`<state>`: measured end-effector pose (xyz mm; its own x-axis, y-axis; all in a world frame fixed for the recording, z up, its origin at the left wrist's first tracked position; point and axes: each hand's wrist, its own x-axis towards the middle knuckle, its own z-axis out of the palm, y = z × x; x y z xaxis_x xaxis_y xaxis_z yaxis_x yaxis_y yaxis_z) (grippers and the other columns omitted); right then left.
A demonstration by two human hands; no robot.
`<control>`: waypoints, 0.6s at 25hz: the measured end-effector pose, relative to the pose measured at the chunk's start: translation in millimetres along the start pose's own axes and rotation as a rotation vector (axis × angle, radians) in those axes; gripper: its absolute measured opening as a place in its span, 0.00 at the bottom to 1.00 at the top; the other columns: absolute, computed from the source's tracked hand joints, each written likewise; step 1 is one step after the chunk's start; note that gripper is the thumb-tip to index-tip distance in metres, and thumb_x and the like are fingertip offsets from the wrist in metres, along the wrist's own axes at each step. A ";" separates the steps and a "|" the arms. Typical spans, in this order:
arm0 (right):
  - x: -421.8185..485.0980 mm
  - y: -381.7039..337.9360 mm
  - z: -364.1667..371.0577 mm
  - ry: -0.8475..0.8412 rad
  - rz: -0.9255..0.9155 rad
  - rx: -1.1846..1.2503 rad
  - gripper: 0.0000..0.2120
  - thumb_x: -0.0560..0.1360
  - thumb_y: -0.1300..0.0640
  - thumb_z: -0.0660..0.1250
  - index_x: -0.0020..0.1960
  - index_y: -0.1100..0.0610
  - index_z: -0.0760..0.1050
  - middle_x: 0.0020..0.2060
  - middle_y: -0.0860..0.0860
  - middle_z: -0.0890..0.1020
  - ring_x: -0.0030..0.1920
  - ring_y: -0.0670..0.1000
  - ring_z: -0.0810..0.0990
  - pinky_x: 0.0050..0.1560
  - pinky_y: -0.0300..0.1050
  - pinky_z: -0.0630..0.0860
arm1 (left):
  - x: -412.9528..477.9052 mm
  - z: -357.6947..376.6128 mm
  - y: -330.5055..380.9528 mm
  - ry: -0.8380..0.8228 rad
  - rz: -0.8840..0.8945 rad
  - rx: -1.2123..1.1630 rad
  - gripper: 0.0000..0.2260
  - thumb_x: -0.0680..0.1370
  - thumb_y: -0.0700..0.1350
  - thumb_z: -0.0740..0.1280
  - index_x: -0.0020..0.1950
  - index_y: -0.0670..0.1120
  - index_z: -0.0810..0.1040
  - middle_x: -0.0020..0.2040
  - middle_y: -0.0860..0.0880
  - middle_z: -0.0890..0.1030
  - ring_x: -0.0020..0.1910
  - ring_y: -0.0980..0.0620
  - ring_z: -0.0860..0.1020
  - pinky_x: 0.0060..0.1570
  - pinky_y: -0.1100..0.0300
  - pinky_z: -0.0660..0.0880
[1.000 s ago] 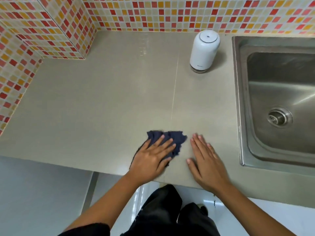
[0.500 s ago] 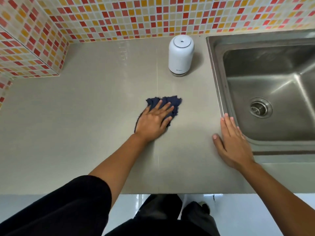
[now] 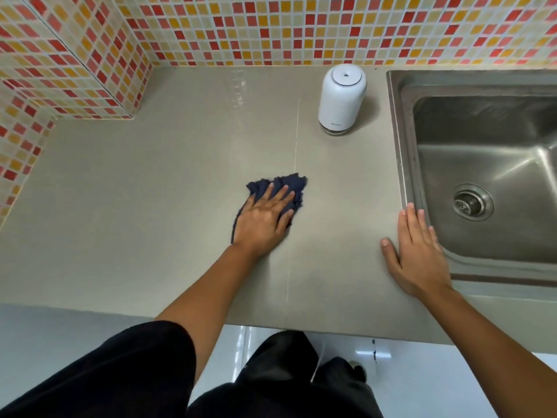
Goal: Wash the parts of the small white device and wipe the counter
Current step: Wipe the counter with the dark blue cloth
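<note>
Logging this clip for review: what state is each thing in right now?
white device: upright on the counter, top on.
left hand: flat, fingers straight.
dark blue cloth: bunched, pressed under the left hand.
right hand: flat on the counter, at the sink rim.
sink: nothing in the basin.

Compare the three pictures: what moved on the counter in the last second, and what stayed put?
The left hand, flat on the dark blue cloth, pushed it from the front edge of the counter back toward the white device, then slightly left. The right hand slid right to the sink rim. Nothing was gripped or released. The device stayed upright beside the sink.
</note>
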<state>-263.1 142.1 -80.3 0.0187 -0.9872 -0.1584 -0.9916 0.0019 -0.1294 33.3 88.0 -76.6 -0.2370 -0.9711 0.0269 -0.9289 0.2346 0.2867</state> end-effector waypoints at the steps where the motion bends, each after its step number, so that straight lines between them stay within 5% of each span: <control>1: -0.1 -0.3 0.8 -0.002 0.006 -0.004 0.37 0.75 0.39 0.38 0.76 0.61 0.46 0.76 0.55 0.47 0.75 0.53 0.43 0.72 0.48 0.42 | -2.8 10.4 23.2 -0.006 0.030 0.005 0.24 0.78 0.54 0.49 0.69 0.49 0.70 0.70 0.50 0.70 0.72 0.50 0.64 0.69 0.48 0.62; 4: -0.8 0.2 1.9 -0.003 0.011 0.010 0.38 0.74 0.39 0.38 0.76 0.62 0.45 0.76 0.56 0.46 0.75 0.53 0.43 0.72 0.47 0.42 | -63.3 29.7 68.4 0.039 0.237 0.027 0.19 0.78 0.52 0.56 0.66 0.49 0.75 0.66 0.51 0.75 0.68 0.50 0.70 0.66 0.49 0.67; 7: -1.1 -0.1 1.3 0.002 0.001 0.027 0.38 0.74 0.38 0.38 0.76 0.62 0.46 0.76 0.56 0.46 0.76 0.53 0.43 0.73 0.49 0.43 | -142.9 16.9 40.0 -0.014 0.312 0.034 0.18 0.80 0.51 0.57 0.67 0.49 0.73 0.67 0.52 0.74 0.69 0.52 0.69 0.67 0.50 0.63; 12: -3.9 1.6 1.7 0.005 -0.019 0.036 0.39 0.74 0.37 0.36 0.75 0.63 0.45 0.76 0.56 0.45 0.76 0.53 0.42 0.73 0.49 0.43 | -185.2 -26.4 -97.9 0.088 -0.201 0.055 0.23 0.81 0.54 0.50 0.67 0.42 0.73 0.67 0.44 0.75 0.70 0.53 0.64 0.64 0.50 0.65; 15: -2.7 2.0 0.5 -0.005 -0.025 0.031 0.38 0.75 0.38 0.38 0.75 0.63 0.44 0.76 0.56 0.44 0.75 0.52 0.41 0.73 0.49 0.42 | -200.5 -29.3 -111.3 0.186 -0.539 0.002 0.20 0.81 0.48 0.55 0.69 0.41 0.70 0.71 0.43 0.69 0.73 0.49 0.60 0.67 0.46 0.60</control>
<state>-265.0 144.9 -80.6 0.0446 -0.9861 -0.1597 -0.9863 -0.0180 -0.1642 192.5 255.3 -85.8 0.3250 -0.9446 0.0456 -0.9051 -0.2967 0.3045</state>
